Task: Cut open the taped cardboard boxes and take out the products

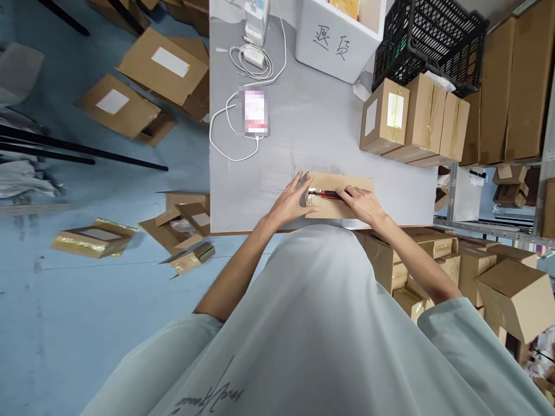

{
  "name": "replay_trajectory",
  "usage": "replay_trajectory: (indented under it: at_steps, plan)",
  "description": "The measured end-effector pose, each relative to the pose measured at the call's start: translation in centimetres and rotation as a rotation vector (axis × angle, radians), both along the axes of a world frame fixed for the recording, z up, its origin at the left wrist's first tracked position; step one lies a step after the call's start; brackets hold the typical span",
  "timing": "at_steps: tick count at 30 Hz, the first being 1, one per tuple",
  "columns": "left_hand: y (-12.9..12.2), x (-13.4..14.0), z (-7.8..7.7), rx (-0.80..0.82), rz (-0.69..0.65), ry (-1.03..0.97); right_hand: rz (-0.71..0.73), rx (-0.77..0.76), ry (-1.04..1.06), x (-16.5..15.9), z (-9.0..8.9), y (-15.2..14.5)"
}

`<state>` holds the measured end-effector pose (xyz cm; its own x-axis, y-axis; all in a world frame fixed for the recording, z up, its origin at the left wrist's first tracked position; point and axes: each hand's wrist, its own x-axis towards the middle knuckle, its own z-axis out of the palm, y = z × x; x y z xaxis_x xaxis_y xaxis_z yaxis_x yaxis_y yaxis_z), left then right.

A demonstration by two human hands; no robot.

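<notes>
A closed cardboard box (338, 211) lies at the table's front edge, right before my body, with clear tape at its left end. My right hand (362, 202) is closed around a red and black utility knife (330, 195), which points left along the top of the box. The knife's tip is near the taped end; whether it cuts into the tape is too small to tell. My left hand (292, 199) rests against the left end of the box, its thumb and fingers spread apart around that end.
On the grey table (321, 127) lie a phone (255, 112) on a white cable, a charger (254, 56), a white foam bin (338, 43), a black crate (433, 43) and several taped boxes (425, 118). Opened cartons (165, 69) litter the floor at left; more boxes (515, 289) are stacked at right.
</notes>
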<state>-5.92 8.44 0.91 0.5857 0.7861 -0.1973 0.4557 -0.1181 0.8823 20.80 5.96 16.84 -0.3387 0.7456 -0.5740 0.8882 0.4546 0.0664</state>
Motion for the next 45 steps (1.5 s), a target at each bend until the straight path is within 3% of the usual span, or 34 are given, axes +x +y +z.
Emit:
replay_trajectory:
  at_steps: [7,16,22,27,33,38,42,45]
  plan:
    - [0.1,-0.1,0.2,-0.032,-0.001,0.006,0.079,0.001,-0.044,-0.6,1.5,-0.2]
    - [0.2,-0.1,1.3,-0.080,0.017,0.073,0.269,-0.043,0.006,-4.1,3.6,1.0]
    - [0.0,0.0,1.4,-0.086,0.031,0.098,0.143,-0.180,0.038,-2.9,3.9,3.5]
    - [-0.2,0.2,1.8,-0.080,0.044,0.114,0.035,-0.224,0.063,-0.7,3.7,3.4]
    - [-0.5,1.0,2.3,-0.093,0.087,0.115,0.007,-0.197,0.006,3.6,4.0,1.8]
    - [-0.8,1.3,2.1,-0.118,0.122,0.161,-0.061,-0.211,-0.052,11.6,4.5,0.4]
    - [-0.8,1.9,2.7,-0.126,0.133,0.223,-0.205,-0.133,0.045,17.9,4.6,-1.6]
    - [-0.7,2.5,3.3,-0.119,0.130,0.274,-0.271,-0.097,0.115,20.7,4.1,-2.9]
